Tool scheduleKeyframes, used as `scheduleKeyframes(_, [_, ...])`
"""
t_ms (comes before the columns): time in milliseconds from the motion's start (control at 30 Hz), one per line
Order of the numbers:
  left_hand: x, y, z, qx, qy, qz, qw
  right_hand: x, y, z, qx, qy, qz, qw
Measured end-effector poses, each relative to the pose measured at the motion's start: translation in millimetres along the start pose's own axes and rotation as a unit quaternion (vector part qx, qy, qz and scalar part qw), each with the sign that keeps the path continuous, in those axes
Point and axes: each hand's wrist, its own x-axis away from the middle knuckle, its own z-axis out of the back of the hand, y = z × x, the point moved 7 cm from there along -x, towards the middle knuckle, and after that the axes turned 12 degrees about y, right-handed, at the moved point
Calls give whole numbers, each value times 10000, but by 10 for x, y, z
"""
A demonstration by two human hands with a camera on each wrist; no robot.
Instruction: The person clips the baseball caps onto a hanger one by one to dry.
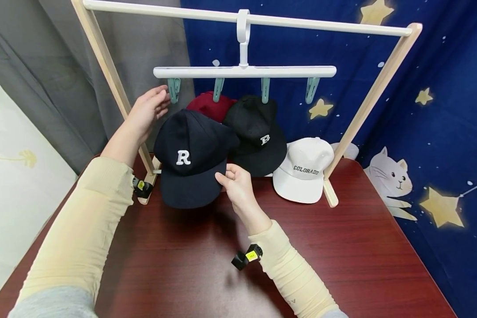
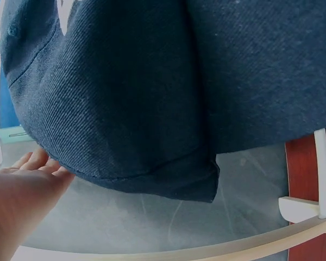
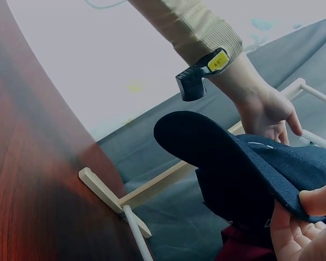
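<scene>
A navy baseball cap [image 1: 194, 150] with a white R is held up in front of the left post, its brim toward me. My right hand [image 1: 238, 183] pinches the right edge of its brim, thumb on top and fingers beneath, as the right wrist view shows. My left hand [image 1: 147, 110] is raised beside the leftmost green clip [image 1: 174, 90], fingertips right at it and fingers loosely bent. That clip hangs from a white hanger [image 1: 244, 72]. In the left wrist view the cap's crown [image 2: 114, 98] hides part of the left hand's fingers [image 2: 38, 160].
The hanger hooks over the white rail [image 1: 326, 24] of a wooden stand [image 1: 371, 99]. Behind the navy cap are a dark red cap [image 1: 210, 105] and a black cap [image 1: 254, 132]. A white COLORADO cap [image 1: 304, 170] sits by the right post on the brown table [image 1: 342, 256].
</scene>
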Motion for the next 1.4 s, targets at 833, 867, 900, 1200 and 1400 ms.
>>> scheduleKeyframes(833, [15,76,-13,-588,165,-470,9970,23,36,-74,61,-339,87,9994])
scheduleKeyframes(867, [17,81,-15,-653,168,-500,9965,23,38,-78,78,-348,93,9993])
scheduleKeyframes(900, [19,86,-16,-656,176,-504,9964,22,39,-82,90,-357,98,9993])
scheduleKeyframes(1200, [10,121,-13,-177,256,-525,9981,23,44,-108,145,-364,36,9992])
scheduleKeyframes(1400, [9,162,-19,-353,341,-549,9973,33,34,-138,231,-427,62,9988])
